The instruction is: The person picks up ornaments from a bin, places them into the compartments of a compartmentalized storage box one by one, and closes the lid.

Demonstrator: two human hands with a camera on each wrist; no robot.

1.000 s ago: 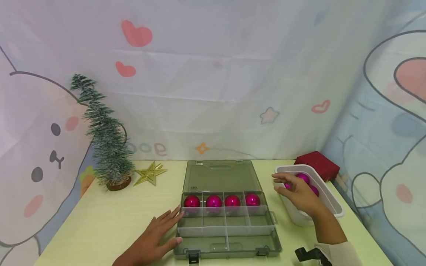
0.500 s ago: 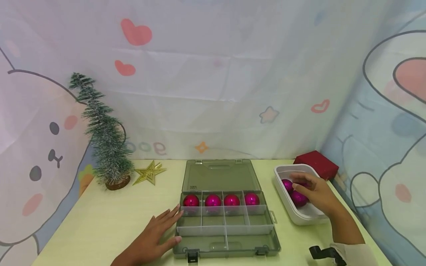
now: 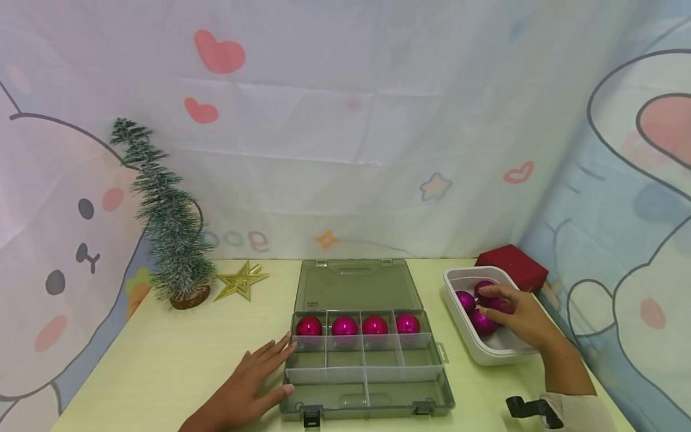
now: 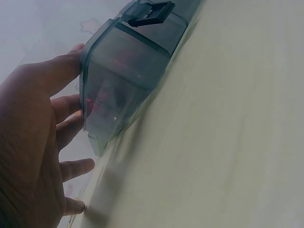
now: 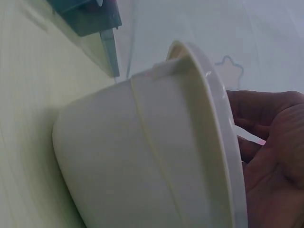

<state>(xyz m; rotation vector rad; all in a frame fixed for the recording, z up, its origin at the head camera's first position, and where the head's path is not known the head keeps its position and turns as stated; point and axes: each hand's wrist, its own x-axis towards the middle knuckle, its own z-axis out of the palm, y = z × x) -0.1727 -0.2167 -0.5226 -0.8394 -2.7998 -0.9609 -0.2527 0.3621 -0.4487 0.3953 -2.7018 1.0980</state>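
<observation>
In the head view my left hand lies with fingers spread against the left side of a grey-green compartment case, whose lid stands open. In the left wrist view its fingers touch the clear case wall. Pink Christmas balls sit one in each cell of the case's back row. At the right, my right hand reaches into a white tub, thumb and fingers bent around purple-pink Christmas balls. I cannot tell whether it grips one. The tub wall hides the fingertips in the right wrist view.
A small artificial Christmas tree stands at the back left beside a gold star. Behind the tub lies a dark red box. A printed cloth encloses the table's back and sides.
My right hand has moved right and down from the tub's left rim into the tub among the balls. The left hand stays at the case's side.
</observation>
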